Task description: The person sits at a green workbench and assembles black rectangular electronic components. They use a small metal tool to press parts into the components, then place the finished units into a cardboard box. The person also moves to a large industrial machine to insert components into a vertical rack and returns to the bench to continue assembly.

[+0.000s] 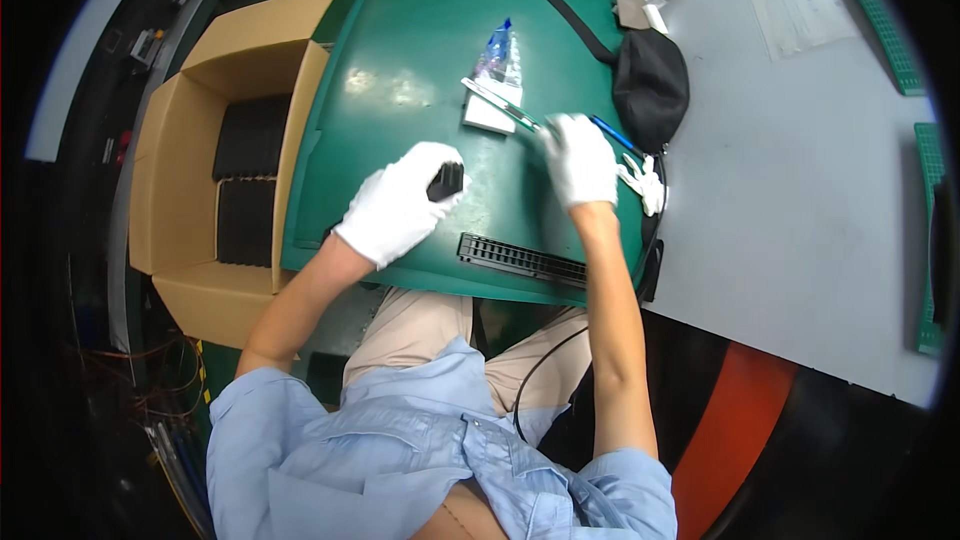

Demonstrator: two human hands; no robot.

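Small black part, near-left on the green mat, pinched in the gloved left hand. Gloved right hand, fingers curled, grips a thin tool over a white pad. Black slotted strip lies nearer; cardboard box stands left.

At a green-topped work table, the white-gloved left hand curls around a small black block-shaped part, while the white-gloved right hand pinches the near end of a slim green-and-white pen-like tool that lies across a small white card beside a clear plastic bag with blue print. A long black ribbed plastic strip lies along the table's near edge between the forearms, and a black fabric pouch with a strap sits just beyond the right hand. To the left, an open brown cardboard box holds stacked black trays.
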